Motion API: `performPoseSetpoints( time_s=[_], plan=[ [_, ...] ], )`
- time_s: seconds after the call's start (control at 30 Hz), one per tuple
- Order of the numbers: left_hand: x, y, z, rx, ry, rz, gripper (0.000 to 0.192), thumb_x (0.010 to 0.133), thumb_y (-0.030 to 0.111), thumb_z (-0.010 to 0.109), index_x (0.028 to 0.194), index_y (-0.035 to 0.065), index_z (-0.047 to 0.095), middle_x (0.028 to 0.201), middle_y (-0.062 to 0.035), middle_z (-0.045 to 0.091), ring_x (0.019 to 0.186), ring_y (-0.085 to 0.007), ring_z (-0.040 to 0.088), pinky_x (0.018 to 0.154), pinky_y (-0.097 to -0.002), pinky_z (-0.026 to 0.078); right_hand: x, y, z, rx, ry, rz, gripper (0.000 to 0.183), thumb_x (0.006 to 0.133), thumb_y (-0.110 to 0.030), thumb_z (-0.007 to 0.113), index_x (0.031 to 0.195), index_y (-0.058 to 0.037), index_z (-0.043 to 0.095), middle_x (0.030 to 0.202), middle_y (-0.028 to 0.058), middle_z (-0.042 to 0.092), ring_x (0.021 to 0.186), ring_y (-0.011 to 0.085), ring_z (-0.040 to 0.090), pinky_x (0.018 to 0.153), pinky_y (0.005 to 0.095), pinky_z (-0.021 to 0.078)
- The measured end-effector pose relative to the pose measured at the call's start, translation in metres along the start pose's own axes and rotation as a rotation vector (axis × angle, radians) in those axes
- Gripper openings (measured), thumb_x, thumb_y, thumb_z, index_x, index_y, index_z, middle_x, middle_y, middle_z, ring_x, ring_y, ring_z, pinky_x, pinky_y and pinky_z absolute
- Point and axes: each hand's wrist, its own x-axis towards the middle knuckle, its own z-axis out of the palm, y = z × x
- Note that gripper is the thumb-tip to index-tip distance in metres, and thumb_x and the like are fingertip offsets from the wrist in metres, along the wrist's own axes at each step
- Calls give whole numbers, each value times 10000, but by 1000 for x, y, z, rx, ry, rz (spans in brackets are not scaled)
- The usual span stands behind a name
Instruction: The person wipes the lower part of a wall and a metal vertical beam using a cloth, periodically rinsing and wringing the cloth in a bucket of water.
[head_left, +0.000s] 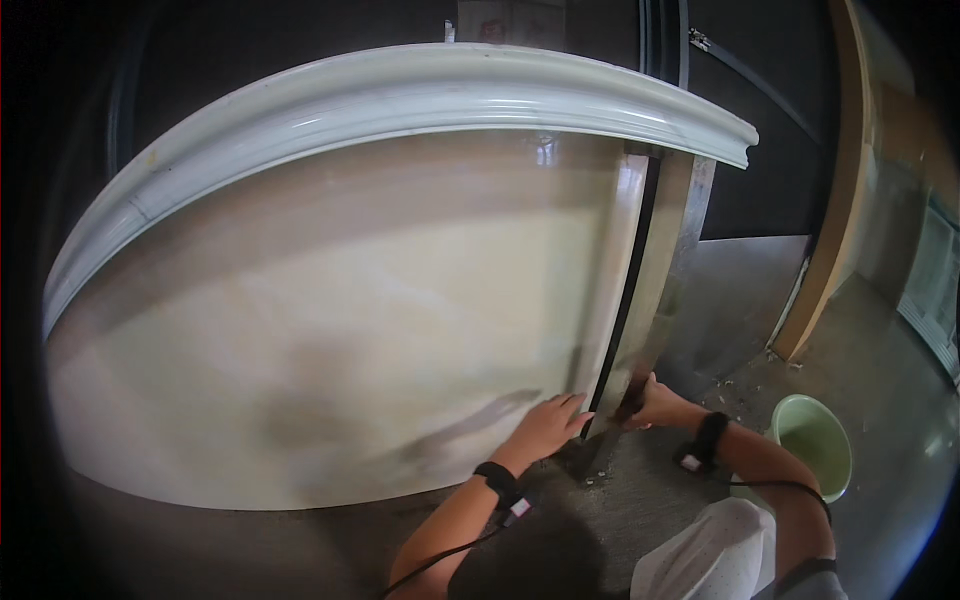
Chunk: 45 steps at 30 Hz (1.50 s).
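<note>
A large cream marble-look panel (360, 300) stands upright before me beneath a glossy white moulded ledge (420, 101). Near the panel's lower right corner, my left hand (546, 429) rests on its surface with the fingers slightly apart. A narrow black strip (628, 300) runs down beside the panel, and a beige upright post (660, 277) stands to its right. At the foot of that post is my right hand (655, 405), fingers bent around or against its outer side; whether it holds a small dark thing there I cannot tell. Both wrists wear black bands with cables.
A pale green bucket (810, 446) stands on the grey floor to the right, near my right forearm. Small debris lies by the post's foot. Farther right are an orange-brown frame edge (832, 225) and a white-framed unit (934, 277). My knee shows below.
</note>
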Motion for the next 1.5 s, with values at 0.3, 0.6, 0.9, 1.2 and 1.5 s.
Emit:
performPoseSetpoints(
  time_s=[0.3,0.6,0.9,1.2,1.5],
  plan=[
    [25,-1,87,-468,-47,-559,508,974,441,433,1057,-42,569,905,-232,655,907,-388,638,773,-408,501,-20,4,54,557,-81,-66,413,777,-108,715,1125,36,545,954,106,661,812,155,652,705,320,544],
    [4,-9,70,-699,333,-602,295,886,227,630,1015,-36,594,916,-136,679,811,-203,666,713,-321,528,-22,-66,62,481,310,-158,298,792,-142,716,1002,31,595,839,135,660,755,181,658,706,315,517],
    [4,-2,39,-463,180,-483,174,902,130,618,934,-29,557,773,-78,639,639,-124,628,566,-265,512,-14,-45,89,549,148,-214,305,874,-260,652,975,23,600,752,103,654,649,137,613,623,300,492],
    [63,10,-14,-358,623,-367,139,902,83,618,885,-3,510,732,-67,614,599,-92,595,512,-236,494,0,10,73,255,237,-193,322,810,-298,616,767,19,657,677,195,623,627,301,639,609,379,488],
    [232,90,-84,-676,943,-8,193,904,127,629,855,-22,516,826,-98,631,700,-128,618,545,-269,517,9,66,77,415,77,-194,320,819,-269,602,750,41,644,597,164,589,533,241,569,582,368,469]
  ],
)
